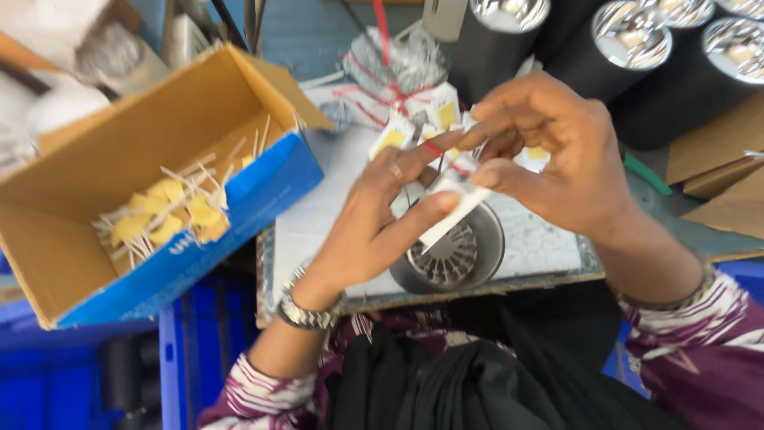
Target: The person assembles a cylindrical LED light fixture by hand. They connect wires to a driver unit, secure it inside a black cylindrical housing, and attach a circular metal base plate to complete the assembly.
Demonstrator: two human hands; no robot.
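Strip (454, 209) — pinched between both thumbs

We see left hand (382, 219) and right hand (549, 151) meeting above round finned metal part (452, 253). Both pinch small white strip (454, 199), thumb and fingertips closed on it in shared grip. Wristwatch (306, 312) on left wrist. Finned part sits on grey table (318, 223). Left of it, open cardboard box (119, 159) holding yellow pieces with white leads (171, 215). Behind it, small white-and-yellow squares (442, 111). Behind right, black cylinders (637, 56) with shiny tops.
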